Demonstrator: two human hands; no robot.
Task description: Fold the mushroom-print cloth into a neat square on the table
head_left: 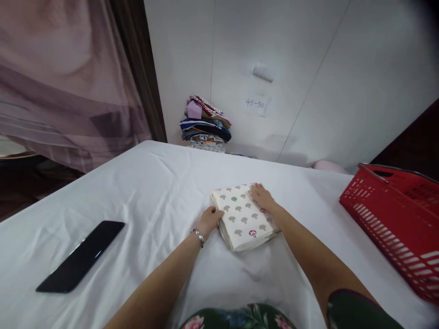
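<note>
A folded white cloth point(244, 219) printed with grey, green and red mushrooms lies on the white-covered table point(137, 192) in front of me. At its left edge, my left hand point(210, 219) grips the layers, thumb on top and the other fingers partly hidden underneath. A silver bracelet point(198, 236) circles that wrist. My right hand point(262, 195) lies flat on the cloth's far right corner, fingers stretched out and pressing on the fabric.
A black flat tray-like panel point(82, 256) lies at the left. On the right stands a red plastic basket point(387, 219) with a metal handle. Beyond the far edge, a stack of folded clothes point(206, 123) sits against the white wall. A pink curtain point(68, 82) hangs at the left.
</note>
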